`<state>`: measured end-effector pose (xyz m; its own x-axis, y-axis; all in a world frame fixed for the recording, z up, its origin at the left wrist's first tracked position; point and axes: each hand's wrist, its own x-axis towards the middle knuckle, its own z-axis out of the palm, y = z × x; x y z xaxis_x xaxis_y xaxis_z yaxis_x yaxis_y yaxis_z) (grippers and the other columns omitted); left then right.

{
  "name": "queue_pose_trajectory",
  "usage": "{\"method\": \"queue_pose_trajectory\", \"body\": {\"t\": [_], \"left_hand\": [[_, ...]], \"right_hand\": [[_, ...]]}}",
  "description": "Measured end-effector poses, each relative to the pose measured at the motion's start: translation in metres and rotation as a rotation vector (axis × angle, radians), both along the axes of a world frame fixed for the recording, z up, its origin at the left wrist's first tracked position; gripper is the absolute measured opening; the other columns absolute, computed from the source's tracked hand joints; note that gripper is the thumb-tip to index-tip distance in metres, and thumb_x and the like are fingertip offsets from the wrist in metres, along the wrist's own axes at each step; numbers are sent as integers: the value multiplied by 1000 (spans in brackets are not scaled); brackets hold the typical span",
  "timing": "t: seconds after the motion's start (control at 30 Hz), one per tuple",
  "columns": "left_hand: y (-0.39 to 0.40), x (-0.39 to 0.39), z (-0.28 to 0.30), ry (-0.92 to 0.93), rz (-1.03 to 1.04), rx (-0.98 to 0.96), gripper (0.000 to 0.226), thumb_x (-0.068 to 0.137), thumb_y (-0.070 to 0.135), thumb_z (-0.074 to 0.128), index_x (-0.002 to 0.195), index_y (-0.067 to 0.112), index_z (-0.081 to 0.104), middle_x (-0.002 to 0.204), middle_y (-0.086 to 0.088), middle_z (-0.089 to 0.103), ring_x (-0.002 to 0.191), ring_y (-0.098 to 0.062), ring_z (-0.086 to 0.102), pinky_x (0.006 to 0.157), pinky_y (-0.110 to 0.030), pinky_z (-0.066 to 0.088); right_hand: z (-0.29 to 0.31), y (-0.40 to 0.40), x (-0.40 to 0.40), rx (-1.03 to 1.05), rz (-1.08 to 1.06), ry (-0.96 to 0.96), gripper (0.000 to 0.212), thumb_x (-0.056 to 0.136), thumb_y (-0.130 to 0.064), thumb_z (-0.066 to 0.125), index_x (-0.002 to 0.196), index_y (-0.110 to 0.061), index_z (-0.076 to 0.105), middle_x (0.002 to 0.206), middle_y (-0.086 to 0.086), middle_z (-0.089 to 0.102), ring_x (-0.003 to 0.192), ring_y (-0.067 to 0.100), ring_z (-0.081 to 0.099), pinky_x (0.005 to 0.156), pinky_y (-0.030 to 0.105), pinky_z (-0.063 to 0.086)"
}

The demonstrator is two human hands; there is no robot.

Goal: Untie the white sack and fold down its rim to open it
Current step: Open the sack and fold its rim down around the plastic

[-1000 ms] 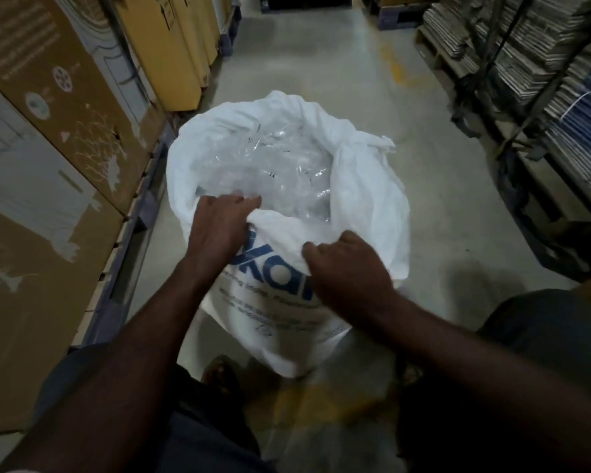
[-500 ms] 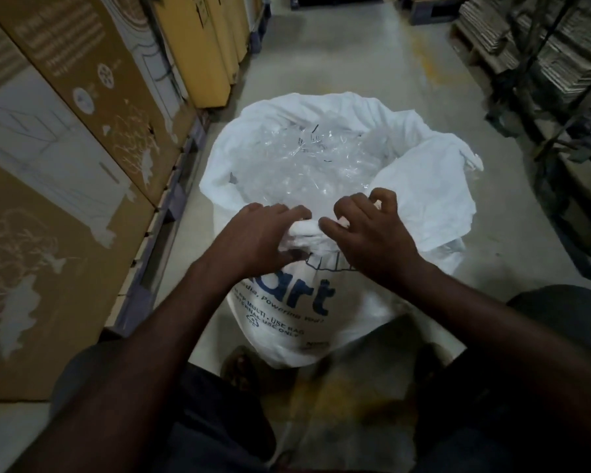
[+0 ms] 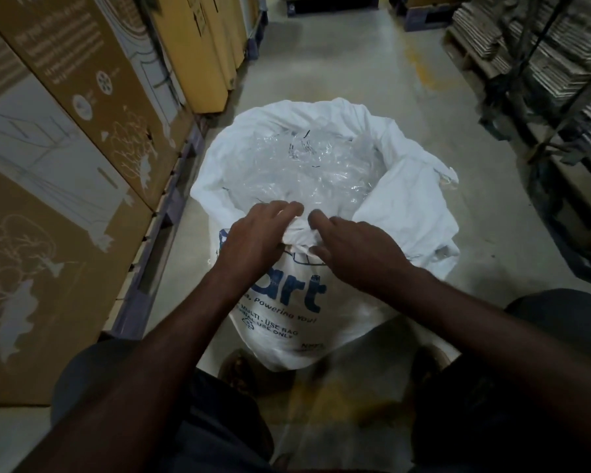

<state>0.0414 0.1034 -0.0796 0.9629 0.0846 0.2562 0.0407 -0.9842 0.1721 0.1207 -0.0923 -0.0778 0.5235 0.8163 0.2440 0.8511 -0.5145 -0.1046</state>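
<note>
So, woven white sack (image 3: 280,312) open, crinkly clear plastic (image 3: 307,169) inside; left hand (image 3: 253,240) and right hand (image 3: 359,247) fingers curled, gripping bunched near rim (image 3: 299,233).

A single head-worn wide-angle view looks forward and steeply down, close above the open white woven plastic sack (image 3: 321,295); beyond the sack the dim aisle recedes, its edges seemingly bent by the lens.
</note>
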Motion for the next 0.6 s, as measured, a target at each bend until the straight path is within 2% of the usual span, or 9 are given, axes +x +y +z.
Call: {"method": "queue_pose_trajectory", "body": {"t": [0.1,0.17,0.27,0.3,0.37,0.43,0.5,0.6], "left_hand": [[-1,-3,-1,-16,-2,51,50,89,9,58,136,25,53,109,-4,65,92,-30,63,69,-44,52],[-1,-2,-2,-16,-5,91,46,86,8,64,129,22,55,100,-4,62,86,-31,63,67,-43,47],[7,0,-7,48,-74,165,56,84,25,72,137,25,54,110,-3,61,96,-29,62,79,-42,45],[11,-1,-8,106,-108,135,66,83,38,72,144,27,51,118,-3,59,102,-27,60,85,-42,47],[16,-4,-5,255,-143,-50,84,81,64,67,156,35,42,130,0,52,113,-23,56,96,-42,49],[17,-3,-2,337,-124,-177,86,83,75,66,157,40,40,135,3,49,121,-21,55,102,-42,50],[13,1,2,323,-77,-133,74,88,67,72,152,37,50,133,4,55,122,-21,58,101,-44,52],[6,2,4,223,-20,-39,53,90,51,78,138,35,61,122,7,67,114,-19,64,90,-41,53]], "right_hand": [[6,12,16,14,-20,-9,60,87,-45,79,132,-19,48,111,8,57,67,34,61,50,33,35],[6,19,25,-24,25,-61,53,81,-44,83,119,-15,60,112,9,52,73,30,57,52,32,33],[-4,24,34,-70,147,-271,35,79,-35,72,106,-13,66,102,10,57,88,31,56,66,41,40],[-10,22,36,-47,175,-326,26,83,-29,66,104,-13,64,100,11,57,87,31,56,70,43,40],[-21,17,39,27,211,-371,12,89,-12,55,100,-10,60,97,13,55,81,31,53,66,43,40],[-31,11,35,63,210,-332,18,88,-2,48,104,-8,54,97,15,54,75,31,51,54,40,38],[-34,11,25,41,148,-200,29,90,-2,53,116,-12,47,107,14,56,74,32,57,47,37,40],[-28,11,7,-6,92,88,62,90,-15,68,140,-26,33,119,9,63,80,34,68,56,42,52]]}}
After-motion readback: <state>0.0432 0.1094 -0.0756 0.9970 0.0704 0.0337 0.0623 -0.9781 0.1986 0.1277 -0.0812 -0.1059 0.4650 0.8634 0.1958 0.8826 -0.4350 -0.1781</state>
